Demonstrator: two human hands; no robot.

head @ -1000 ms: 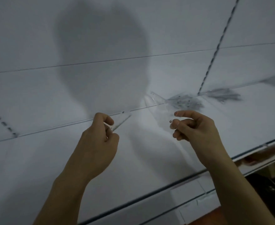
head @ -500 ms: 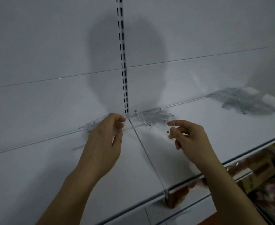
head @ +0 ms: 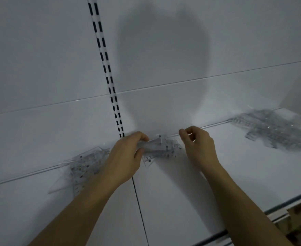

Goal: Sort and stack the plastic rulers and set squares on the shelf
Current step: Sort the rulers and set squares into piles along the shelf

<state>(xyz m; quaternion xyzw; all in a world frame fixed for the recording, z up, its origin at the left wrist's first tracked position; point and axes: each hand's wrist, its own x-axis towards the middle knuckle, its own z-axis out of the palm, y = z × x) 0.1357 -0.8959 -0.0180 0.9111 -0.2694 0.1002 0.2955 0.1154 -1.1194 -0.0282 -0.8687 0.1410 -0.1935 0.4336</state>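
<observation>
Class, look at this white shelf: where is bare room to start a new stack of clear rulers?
Free: the white shelf between the right hand and the far-right heap of clear rulers, plus the front strip. Crowded: the back edge, where the left hand holds the middle pile beside the left pile.

No text reads anywhere (ruler [head: 161,148] markings blur into grey specks).

Clear plastic rulers and set squares lie in three heaps on the white shelf [head: 252,174]; the left heap [head: 82,166] fans out loosely by the back wall; the middle heap [head: 161,150] sits just right of the shelf seam, one piece tilted up; the right heap [head: 277,129] sprawls well apart.
</observation>
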